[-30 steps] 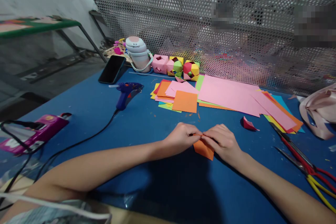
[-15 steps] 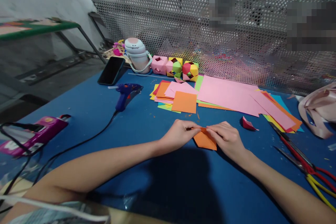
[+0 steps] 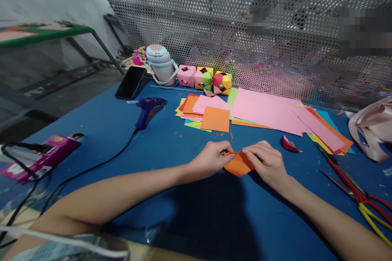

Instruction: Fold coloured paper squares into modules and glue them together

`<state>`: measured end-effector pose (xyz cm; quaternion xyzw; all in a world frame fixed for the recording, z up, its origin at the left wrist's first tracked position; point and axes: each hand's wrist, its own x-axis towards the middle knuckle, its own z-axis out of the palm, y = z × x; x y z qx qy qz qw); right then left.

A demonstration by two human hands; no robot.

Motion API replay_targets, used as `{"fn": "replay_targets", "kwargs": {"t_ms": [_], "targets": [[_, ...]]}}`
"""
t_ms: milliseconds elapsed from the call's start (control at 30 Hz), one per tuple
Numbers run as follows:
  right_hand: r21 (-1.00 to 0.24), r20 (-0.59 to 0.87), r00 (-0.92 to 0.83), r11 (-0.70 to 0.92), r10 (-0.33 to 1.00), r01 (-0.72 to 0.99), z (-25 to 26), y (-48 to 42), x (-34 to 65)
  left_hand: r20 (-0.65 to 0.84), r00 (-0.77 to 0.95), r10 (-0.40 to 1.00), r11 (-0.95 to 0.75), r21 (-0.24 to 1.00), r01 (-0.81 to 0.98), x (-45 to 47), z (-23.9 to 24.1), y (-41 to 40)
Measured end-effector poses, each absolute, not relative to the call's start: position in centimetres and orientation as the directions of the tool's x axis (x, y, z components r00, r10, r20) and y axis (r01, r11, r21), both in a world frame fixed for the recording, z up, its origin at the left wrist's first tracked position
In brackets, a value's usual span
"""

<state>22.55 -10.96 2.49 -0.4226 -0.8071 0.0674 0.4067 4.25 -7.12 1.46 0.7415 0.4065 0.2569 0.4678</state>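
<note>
Between my hands is a folded piece of orange paper [image 3: 239, 165], just over the blue tabletop. My left hand [image 3: 212, 157] pinches its upper left edge with thumb and fingertips. On the other side, my right hand [image 3: 267, 162] grips the upper right edge the same way. The far side of the paper is hidden by the fingers. Behind the hands lies a stack of coloured paper squares with an orange square [image 3: 215, 118] on top. A small folded red paper piece [image 3: 290, 144] rests to the right of my right hand.
A blue glue gun [image 3: 145, 112], a phone [image 3: 130, 82] and a purple power strip [image 3: 45, 157] lie leftward. Along the back stand a lidded bottle [image 3: 161, 67] and paper balls [image 3: 222, 82]. Large pink sheets [image 3: 266, 108], scissors [image 3: 346, 185] and ribbon [image 3: 367, 130] are rightward.
The orange paper has tilted, its near edge now coming to a point. My fingertips have moved slightly apart along its upper edge. Both hands still hold it.
</note>
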Motion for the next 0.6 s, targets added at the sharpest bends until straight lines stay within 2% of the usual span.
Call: {"fn": "replay_targets", "kwargs": {"t_ms": [100, 300, 433, 533, 600], "targets": [[-0.467, 0.602, -0.276, 0.611, 0.749, 0.639, 2.64, -10.95, 22.66, -0.049, 0.517, 0.855, -0.163, 0.92, 0.356, 4.29, 1.17, -6.97], [-0.457, 0.518, -0.356, 0.603, 0.778, 0.653, 2.15, -10.94, 22.43, -0.082, 0.512, 0.855, -0.074, 0.958, 0.277, 4.54, 0.89, -7.24], [-0.592, 0.475, -0.231, 0.503, 0.849, 0.63, 2.26, -11.06, 22.24, -0.137, 0.48, 0.866, 0.059, 0.983, 0.174, 4.68, 1.18, -7.16], [-0.709, 0.337, -0.117, 0.334, 0.934, 0.622, 2.28, -11.14, 21.97, -0.161, 0.395, 0.905, 0.143, 0.987, 0.074, 4.78, 1.47, -6.93], [-0.739, 0.265, -0.069, 0.249, 0.962, 0.626, 2.11, -11.15, 21.71, -0.154, 0.35, 0.924, 0.144, 0.988, 0.056, 4.86, 1.57, -6.91]]}}
